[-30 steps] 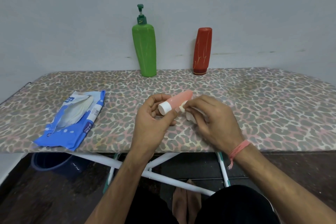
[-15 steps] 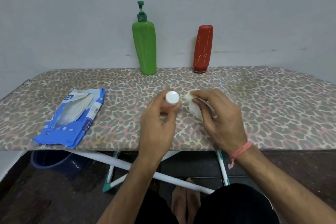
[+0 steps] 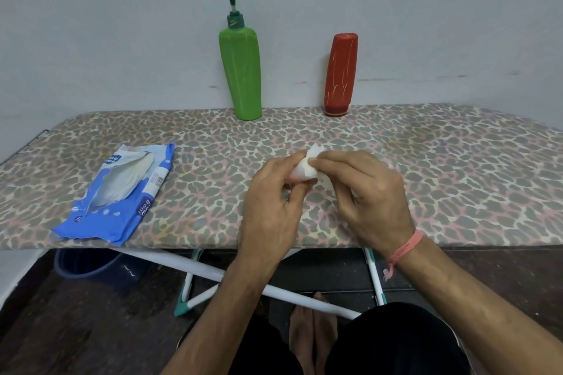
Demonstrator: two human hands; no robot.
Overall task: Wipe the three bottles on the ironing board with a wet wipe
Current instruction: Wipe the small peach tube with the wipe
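Hands: The left hand (image 3: 271,192) curls its fingers (image 3: 297,189) round a small pink bottle (image 3: 300,180), mostly hidden; the right hand (image 3: 365,192) pinches a white wet wipe (image 3: 307,163) against it.
Surface: An ironing board (image 3: 441,167) in a leopard-print cover lies under both hands, which hover near its front edge.
Beyond the fingers: A green pump bottle (image 3: 242,70) and a red bottle (image 3: 340,73) stand upright at the board's far edge, well apart from the hands.
Left of the fingers: A blue wipes pack (image 3: 118,201) lies flat, flap open.
Room: A pale wall (image 3: 122,24) backs the board; a dark floor (image 3: 76,329), white legs (image 3: 189,265) and a dark bucket (image 3: 88,265) show below.
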